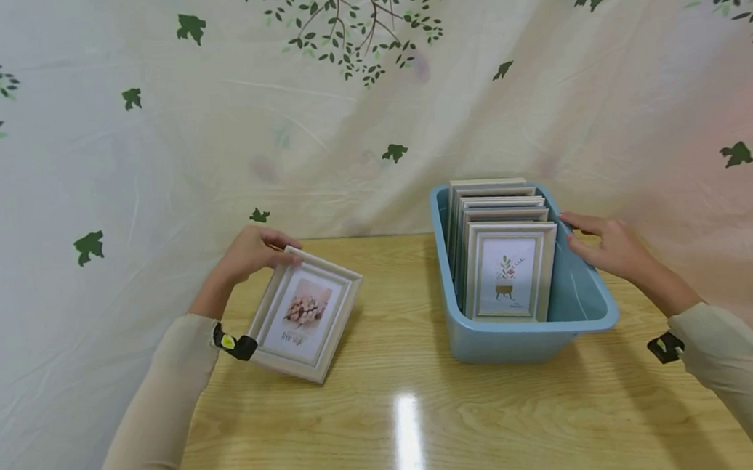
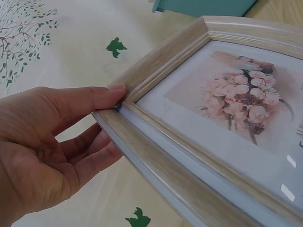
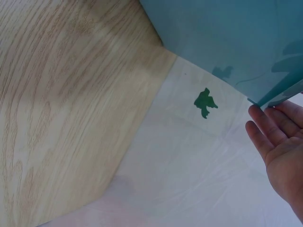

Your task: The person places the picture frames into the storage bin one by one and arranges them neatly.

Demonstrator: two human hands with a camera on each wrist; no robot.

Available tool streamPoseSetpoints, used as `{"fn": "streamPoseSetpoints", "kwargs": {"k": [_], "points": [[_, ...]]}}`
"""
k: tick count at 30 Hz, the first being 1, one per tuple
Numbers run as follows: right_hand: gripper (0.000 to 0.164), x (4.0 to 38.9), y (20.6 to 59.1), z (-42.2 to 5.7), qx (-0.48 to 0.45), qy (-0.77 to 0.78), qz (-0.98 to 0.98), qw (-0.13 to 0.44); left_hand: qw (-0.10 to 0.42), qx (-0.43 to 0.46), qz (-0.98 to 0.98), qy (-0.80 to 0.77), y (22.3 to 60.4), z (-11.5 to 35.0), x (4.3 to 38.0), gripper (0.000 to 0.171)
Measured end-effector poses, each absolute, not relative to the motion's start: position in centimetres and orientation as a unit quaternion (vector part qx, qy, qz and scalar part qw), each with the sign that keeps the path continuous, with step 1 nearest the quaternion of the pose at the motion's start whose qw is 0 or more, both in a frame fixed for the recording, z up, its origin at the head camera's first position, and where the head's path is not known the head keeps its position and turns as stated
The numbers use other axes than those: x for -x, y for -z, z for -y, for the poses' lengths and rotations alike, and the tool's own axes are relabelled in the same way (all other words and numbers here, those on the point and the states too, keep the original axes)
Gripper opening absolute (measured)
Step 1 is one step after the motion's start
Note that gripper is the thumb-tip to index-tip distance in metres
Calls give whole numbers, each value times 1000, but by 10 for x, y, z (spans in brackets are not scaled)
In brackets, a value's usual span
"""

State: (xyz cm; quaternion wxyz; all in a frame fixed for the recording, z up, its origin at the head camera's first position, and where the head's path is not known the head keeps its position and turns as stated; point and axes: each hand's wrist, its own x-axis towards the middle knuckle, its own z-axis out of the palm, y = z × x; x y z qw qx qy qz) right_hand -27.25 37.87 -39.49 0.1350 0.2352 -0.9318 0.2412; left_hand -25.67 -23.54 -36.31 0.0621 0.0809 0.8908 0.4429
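My left hand [image 1: 251, 255] pinches the top corner of a light wood-grain photo frame [image 1: 269, 330], thumb on the front and fingers behind. The frame tilts above the table at the left; its picture of pink flowers [image 2: 244, 97] faces up. On the right stands a light-blue plastic bin [image 1: 522, 341] holding several similar frames upright in a row. The front one [image 1: 511, 311] shows a potted plant. My right hand [image 1: 613, 247] touches the bin's right rim with its fingers fairly straight; in the right wrist view its fingertips [image 3: 255, 111] meet the rim from outside.
Beneath everything lies a wood-grain table [image 1: 387, 380] with a bright light reflection toward the front. A pale cloth [image 1: 329, 122] printed with green leaves and branches hangs behind it. Inside the bin, bare floor and wall show to the right of the frames.
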Motion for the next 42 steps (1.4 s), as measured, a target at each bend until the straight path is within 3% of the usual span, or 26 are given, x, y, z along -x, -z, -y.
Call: {"fn": "streamPoseSetpoints", "kwargs": {"k": [19, 42], "points": [[49, 273, 394, -378, -231, -226, 936, 138, 83, -105, -875, -465, 332, 207, 269, 38], [47, 275, 397, -378, -243, -221, 931, 158, 4, -127, -807, -576, 297, 162, 279, 30]]}}
